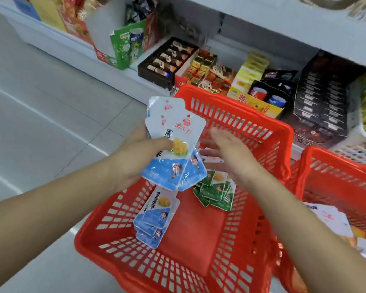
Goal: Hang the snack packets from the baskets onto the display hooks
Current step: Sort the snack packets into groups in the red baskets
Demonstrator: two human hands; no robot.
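Observation:
My left hand (133, 157) grips a fan of blue-and-white snack packets (175, 132) above the near-left part of a red plastic basket (237, 246). Beside them my right hand (230, 153) hovers over the basket, fingers straight and spread, holding nothing. Inside the basket a small stack of blue packets (154, 216) lies at the left. A pile of green packets (216, 191) lies in the middle under my right wrist. No display hooks are in sight.
A second red basket (336, 182) with white packets (330, 220) stands to the right. Behind both runs a low white shelf (76, 49) packed with boxed snacks and sweets. Grey tiled floor (40, 115) stretches to the left.

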